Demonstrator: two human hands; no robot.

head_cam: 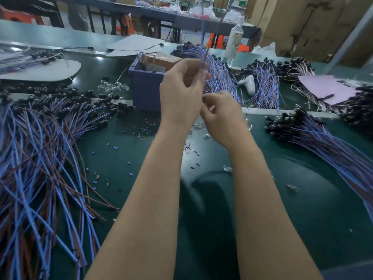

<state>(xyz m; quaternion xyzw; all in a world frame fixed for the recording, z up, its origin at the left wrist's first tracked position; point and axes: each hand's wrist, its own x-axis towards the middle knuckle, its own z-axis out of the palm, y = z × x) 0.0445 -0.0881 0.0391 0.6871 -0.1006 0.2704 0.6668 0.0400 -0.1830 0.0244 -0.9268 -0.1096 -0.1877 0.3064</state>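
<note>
Now you're holding a blue-and-brown wire pair (202,37) upright above the green table (302,188), your left hand (181,91) pinching it between thumb and curled fingers. Your right hand (220,118) is closing just below, fingers nipping what is looking like a small clear piece (212,107) at the wire's lower end. You're seemingly mid-fitting, so next you're needing steady alignment, pressing that piece squarely home.
</note>
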